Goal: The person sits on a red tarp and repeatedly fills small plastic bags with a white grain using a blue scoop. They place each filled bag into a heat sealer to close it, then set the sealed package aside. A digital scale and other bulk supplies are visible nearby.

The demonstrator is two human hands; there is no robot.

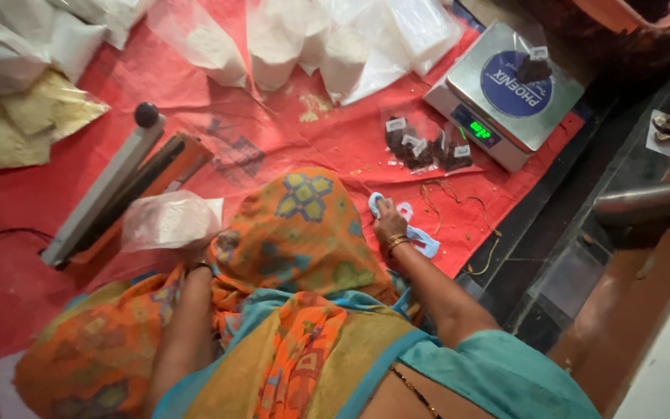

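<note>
Neither of my own hands shows in the head view. Below me sits a person in an orange patterned head scarf (296,225) and a teal top, seen from above and behind. That person's right hand (389,226) grips blue-handled scissors (422,242) on the red mat (288,132). Their left hand (195,264) is mostly hidden under a clear bag of white powder (170,219), which lies against a long heat sealer (118,194).
A silver weighing scale (505,93) with a blue round pad bears one small dark packet (534,70). Several dark labelled packets (428,147) lie beside it. Bags of white powder (312,39) line the far side; yellowish bags (32,116) lie left. A metal pipe (653,198) crosses at right.
</note>
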